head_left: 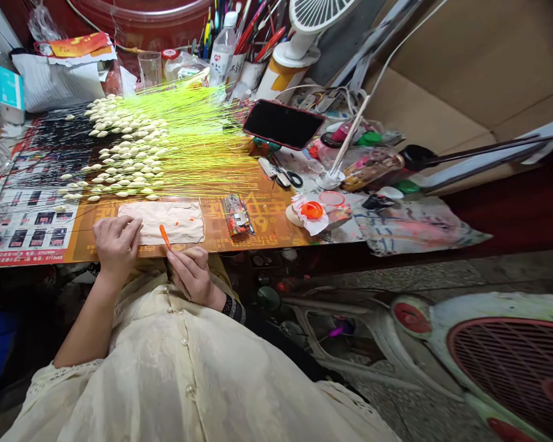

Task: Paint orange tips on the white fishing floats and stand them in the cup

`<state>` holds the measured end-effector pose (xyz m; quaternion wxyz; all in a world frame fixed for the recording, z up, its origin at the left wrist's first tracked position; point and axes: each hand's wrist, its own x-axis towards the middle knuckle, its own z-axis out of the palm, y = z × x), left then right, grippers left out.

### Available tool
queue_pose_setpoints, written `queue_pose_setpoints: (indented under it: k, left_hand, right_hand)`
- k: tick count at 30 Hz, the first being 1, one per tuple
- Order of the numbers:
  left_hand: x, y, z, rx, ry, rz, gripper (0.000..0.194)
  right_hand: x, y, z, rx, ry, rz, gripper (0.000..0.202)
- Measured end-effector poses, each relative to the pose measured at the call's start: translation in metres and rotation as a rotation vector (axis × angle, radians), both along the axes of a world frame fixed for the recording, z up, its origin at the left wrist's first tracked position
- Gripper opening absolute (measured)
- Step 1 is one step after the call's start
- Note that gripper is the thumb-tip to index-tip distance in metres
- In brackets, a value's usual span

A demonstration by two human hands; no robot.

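My left hand (117,242) rests at the left end of a pale pink cloth (166,218), its fingertips pressed together. What they hold, if anything, is too small to make out. My right hand (192,273) is closed in front of the table edge, pinching a slim orange strip-like piece (164,235) that points up over the cloth. Small orange bits lie on the cloth's right part. Beyond it are many cream-white buds (129,162) on long thin stems, some of them yellow-green (193,123) and some dark.
Right of the cloth lies a paint-stained small box (238,215). An orange-filled small dish (311,210), scissors (295,179) and a propped phone (283,124) stand farther right. A plastic bottle (222,52) and a white fan (320,15) are at the back. A green-framed fan (511,362) stands lower right.
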<state>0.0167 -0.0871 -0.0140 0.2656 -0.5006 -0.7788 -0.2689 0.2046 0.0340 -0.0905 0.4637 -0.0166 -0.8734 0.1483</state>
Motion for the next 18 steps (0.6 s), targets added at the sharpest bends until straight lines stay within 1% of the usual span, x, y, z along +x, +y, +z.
queue_pose_setpoints:
  k: [3, 7, 9, 15, 18]
  left_hand:
    - [0.0, -0.003, 0.0, 0.0, -0.034, 0.023, 0.021]
    - [0.0, -0.004, -0.002, -0.005, -0.042, 0.044, 0.022]
    - [0.001, -0.004, -0.002, -0.005, -0.041, 0.042, 0.022]
    - [0.001, -0.005, -0.001, 0.003, -0.051, 0.035, 0.022]
    - [0.0, -0.005, -0.002, 0.009, -0.039, 0.03, 0.022]
  right_hand:
    - [-0.005, -0.004, -0.003, 0.017, -0.053, -0.004, 0.05]
    - [-0.011, -0.008, -0.009, 0.012, -0.072, -0.009, 0.055]
    - [-0.013, -0.009, -0.009, -0.001, -0.066, -0.019, 0.057]
    - [-0.014, -0.011, 0.003, 0.005, -0.024, -0.045, 0.062]
    - [-0.014, -0.01, 0.005, 0.01, -0.004, -0.048, 0.062]
